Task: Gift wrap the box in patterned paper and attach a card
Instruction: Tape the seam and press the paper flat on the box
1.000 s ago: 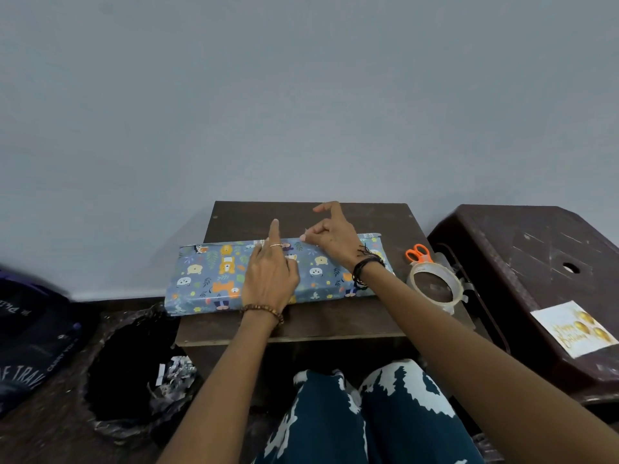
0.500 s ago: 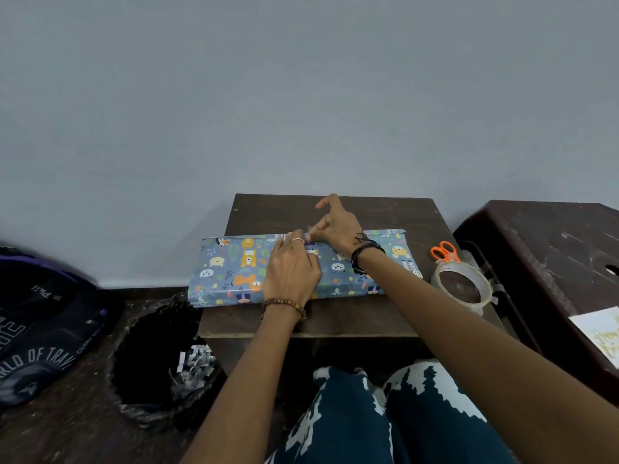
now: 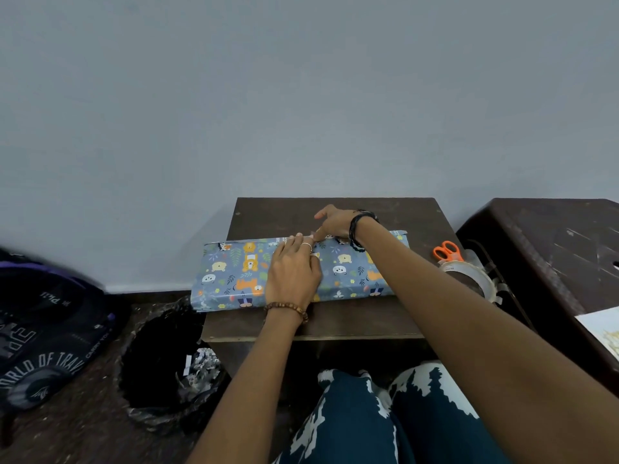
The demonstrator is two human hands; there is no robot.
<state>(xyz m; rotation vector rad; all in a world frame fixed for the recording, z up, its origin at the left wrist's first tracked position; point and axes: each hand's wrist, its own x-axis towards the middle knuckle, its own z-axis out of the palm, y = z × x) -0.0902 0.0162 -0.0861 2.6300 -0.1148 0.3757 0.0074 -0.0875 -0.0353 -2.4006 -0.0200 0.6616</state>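
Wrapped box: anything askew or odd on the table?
The wrapped box is longer than the small table, so its left end overhangs the edge above the bin. The left hand presses on it. No tears or spills stand out.

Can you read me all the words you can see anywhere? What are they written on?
"ORLD OF TRAV": white letters on the dark backpack, cut off at both ends.
"CARRY YOU": small white letters along the backpack's side, hard to read.
Other backpack lettering: upside down or blurred, unreadable.
Wrapped box: tiny print near its far edge, too small to read.
Card: gold marks, blurred, unreadable.
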